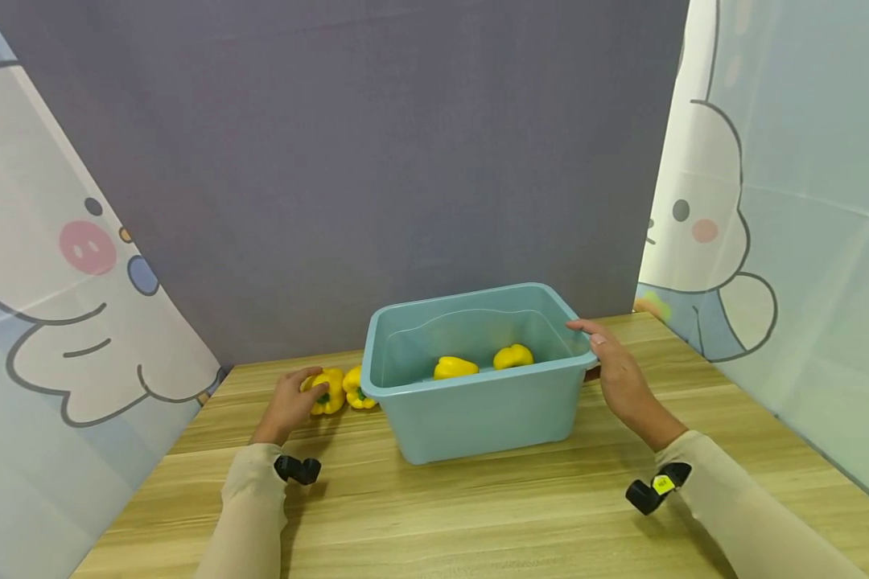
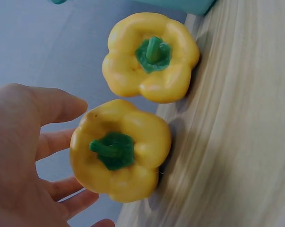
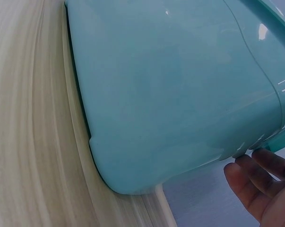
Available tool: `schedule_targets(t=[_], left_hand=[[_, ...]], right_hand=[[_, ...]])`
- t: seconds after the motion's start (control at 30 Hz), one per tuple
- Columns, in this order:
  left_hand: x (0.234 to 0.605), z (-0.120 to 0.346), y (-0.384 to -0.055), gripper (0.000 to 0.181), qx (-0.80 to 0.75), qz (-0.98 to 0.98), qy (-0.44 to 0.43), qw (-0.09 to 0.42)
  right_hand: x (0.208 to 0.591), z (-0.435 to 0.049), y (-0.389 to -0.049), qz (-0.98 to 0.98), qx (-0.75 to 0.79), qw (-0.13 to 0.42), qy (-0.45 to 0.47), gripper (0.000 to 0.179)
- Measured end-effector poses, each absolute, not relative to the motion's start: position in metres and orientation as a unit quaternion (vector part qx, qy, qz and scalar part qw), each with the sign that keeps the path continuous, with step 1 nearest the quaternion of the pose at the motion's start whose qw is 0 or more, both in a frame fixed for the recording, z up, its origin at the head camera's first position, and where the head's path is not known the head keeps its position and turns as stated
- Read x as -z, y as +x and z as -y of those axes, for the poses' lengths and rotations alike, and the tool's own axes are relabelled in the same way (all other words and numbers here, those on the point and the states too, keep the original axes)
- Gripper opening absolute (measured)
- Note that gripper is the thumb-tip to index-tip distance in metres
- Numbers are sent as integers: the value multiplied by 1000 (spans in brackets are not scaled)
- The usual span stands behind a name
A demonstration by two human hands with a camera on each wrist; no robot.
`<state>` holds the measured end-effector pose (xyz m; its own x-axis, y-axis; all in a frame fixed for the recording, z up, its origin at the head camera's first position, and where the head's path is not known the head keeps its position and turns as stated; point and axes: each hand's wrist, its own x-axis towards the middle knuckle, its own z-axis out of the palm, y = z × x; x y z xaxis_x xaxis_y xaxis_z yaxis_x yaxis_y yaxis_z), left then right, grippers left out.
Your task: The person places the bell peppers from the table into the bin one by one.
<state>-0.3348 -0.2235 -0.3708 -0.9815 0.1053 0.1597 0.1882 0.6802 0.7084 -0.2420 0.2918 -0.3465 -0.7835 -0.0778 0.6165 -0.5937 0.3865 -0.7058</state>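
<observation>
Two yellow bell peppers with green stems stand side by side on the table, left of a blue-green plastic bin (image 1: pixel 485 422). Around the nearer-left bell pepper (image 2: pixel 147 142) my left hand (image 1: pixel 288 404) is spread, thumb and fingers loosely extended beside it; whether they touch it is hard to tell. The other bell pepper (image 2: pixel 177 52) sits close to the bin. My right hand (image 1: pixel 625 390) grips the bin's right rim, its fingers (image 3: pixel 248 182) curled under the edge. Inside the bin lie a yellow pepper (image 1: pixel 455 368) and another yellow pepper (image 1: pixel 513 356).
A wood-grain table (image 1: pixel 434 515) carries everything. Behind it hangs a grey curtain (image 1: pixel 405 161), close to the bin and the peppers. Cartoon-printed cloths (image 1: pixel 811 241) flank both sides. Each wrist wears a small black camera (image 1: pixel 298 469).
</observation>
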Motion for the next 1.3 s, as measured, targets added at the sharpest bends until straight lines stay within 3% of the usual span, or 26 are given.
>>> schedule_targets(t=[0.67, 1.3], left_hand=[[381, 223, -342, 60, 405, 908, -88, 63], [381, 225, -339, 67, 404, 912, -65, 32]], right_hand=[[348, -294, -243, 800, -502, 262, 201, 51], [353, -293, -246, 794, -506, 268, 206, 51]])
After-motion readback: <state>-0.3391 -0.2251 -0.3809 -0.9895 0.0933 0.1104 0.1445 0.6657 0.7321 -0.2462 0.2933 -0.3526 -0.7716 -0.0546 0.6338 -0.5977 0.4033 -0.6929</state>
